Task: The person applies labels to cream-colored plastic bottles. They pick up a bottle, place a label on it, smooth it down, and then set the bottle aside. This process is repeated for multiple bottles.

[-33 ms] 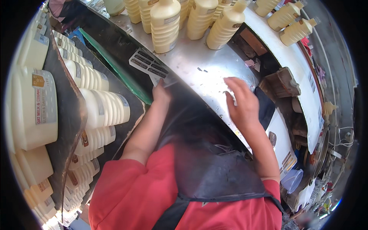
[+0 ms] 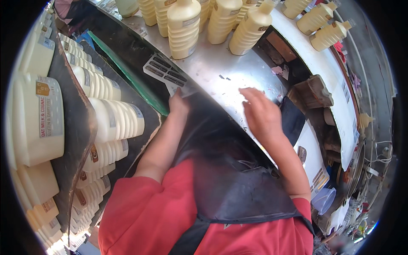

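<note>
My left hand (image 2: 179,103) is closed on the near corner of a white sheet of dark oval labels (image 2: 165,71), at the left edge of the metal tabletop. Over the bright, shiny part of that metal tabletop (image 2: 208,70), my right hand (image 2: 262,114) hovers with its fingers loosely bent and slightly blurred. Nothing shows in its fingers. Beyond both hands stand several cream ribbed bottles, the closest being one bottle (image 2: 183,32) with a label at its neck and another bottle (image 2: 250,29) to its right.
Shelves at the left hold rows of cream bottles (image 2: 119,121) and large cream containers (image 2: 42,123). A green panel edge (image 2: 127,70) runs beside them. On the right are a curved white board (image 2: 316,70) with more bottles, a cardboard box (image 2: 312,93) and a pale bucket (image 2: 324,199).
My right hand has shifted slightly left over the metal, its fingers drawing closer together. The left hand and the label sheet stay where they were.
</note>
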A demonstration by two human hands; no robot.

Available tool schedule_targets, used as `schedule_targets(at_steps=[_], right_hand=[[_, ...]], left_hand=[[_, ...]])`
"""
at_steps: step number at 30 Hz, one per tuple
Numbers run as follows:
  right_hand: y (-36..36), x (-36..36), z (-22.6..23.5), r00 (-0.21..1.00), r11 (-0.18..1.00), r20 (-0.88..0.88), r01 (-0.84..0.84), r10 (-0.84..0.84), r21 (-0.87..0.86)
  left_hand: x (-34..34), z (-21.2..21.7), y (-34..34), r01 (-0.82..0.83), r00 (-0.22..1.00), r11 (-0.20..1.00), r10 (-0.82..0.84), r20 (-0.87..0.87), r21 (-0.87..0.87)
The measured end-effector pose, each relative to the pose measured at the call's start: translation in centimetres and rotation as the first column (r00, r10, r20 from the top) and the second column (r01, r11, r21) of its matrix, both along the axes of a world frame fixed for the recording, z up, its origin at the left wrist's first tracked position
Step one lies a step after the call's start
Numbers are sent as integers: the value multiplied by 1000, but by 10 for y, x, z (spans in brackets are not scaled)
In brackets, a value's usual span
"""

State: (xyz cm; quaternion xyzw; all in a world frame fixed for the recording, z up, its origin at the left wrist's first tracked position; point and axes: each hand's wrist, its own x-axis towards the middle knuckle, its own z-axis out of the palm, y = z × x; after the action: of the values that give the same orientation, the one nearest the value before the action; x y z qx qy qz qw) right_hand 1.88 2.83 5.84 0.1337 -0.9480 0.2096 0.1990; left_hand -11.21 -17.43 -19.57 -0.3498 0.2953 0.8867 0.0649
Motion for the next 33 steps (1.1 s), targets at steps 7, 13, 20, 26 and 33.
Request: schedule_targets(at_steps=[7, 13, 20, 26, 33], right_hand=[[-78, -43, -55, 902, 947, 295, -278, 315, -162], [-123, -75, -152, 954, 992, 271, -115, 126, -57], [-103, -80, -178, 824, 987, 548, -78, 141, -137], [-99, -71, -207, 858, 993, 514, -55, -8, 107], [-109, -62, -166, 813, 962, 577, 209, -71, -176]], left_hand=[[31, -15, -28, 245, 969, 967, -247, 20, 63], [57, -11, -33, 358, 931, 903, -328, -157, 237], [74, 64, -31, 141, 989, 918, -148, -11, 371], [81, 64, -26, 131, 991, 989, -131, 2, 76], [88, 39, -37, 283, 948, 956, -291, 129, 77]])
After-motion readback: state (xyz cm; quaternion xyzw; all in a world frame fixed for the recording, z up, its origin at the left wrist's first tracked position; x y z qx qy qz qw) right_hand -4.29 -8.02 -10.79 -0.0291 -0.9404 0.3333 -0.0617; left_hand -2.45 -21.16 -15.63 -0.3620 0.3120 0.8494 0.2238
